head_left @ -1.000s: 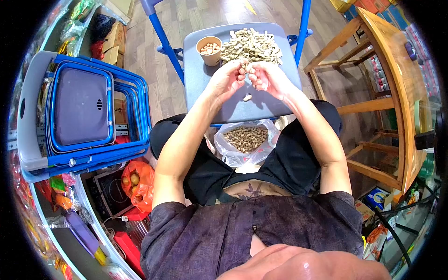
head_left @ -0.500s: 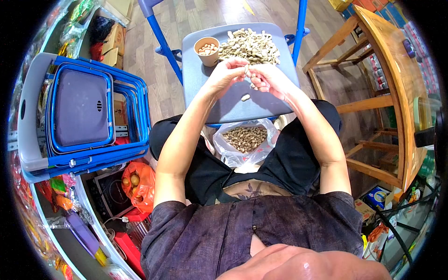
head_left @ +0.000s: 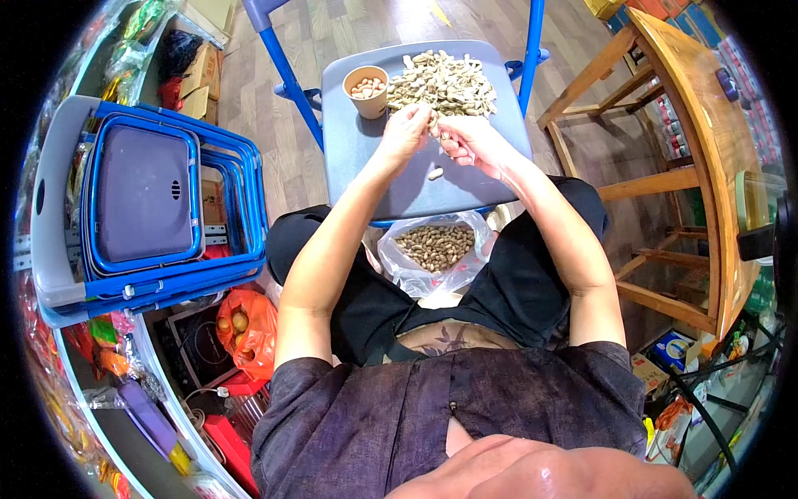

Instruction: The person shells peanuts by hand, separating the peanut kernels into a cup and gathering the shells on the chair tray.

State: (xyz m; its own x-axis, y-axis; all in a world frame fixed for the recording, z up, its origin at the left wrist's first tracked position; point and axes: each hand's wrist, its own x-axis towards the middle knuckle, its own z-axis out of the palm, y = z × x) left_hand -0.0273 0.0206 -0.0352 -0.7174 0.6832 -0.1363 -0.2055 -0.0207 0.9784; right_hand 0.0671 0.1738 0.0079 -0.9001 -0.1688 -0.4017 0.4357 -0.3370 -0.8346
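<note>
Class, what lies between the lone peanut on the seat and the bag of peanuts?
The head view shows bare seat, then its front edge, between peanut and bag.

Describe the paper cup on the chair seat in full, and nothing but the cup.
The cup is tan, looks like paper, and has a round open top with a pale rim. It stands upright near the far left corner of the grey-blue seat, just left of the heap of peanut shells. Reddish-brown shelled peanuts lie inside, below the rim; how deep they go cannot be seen. Neither hand touches it.
</note>
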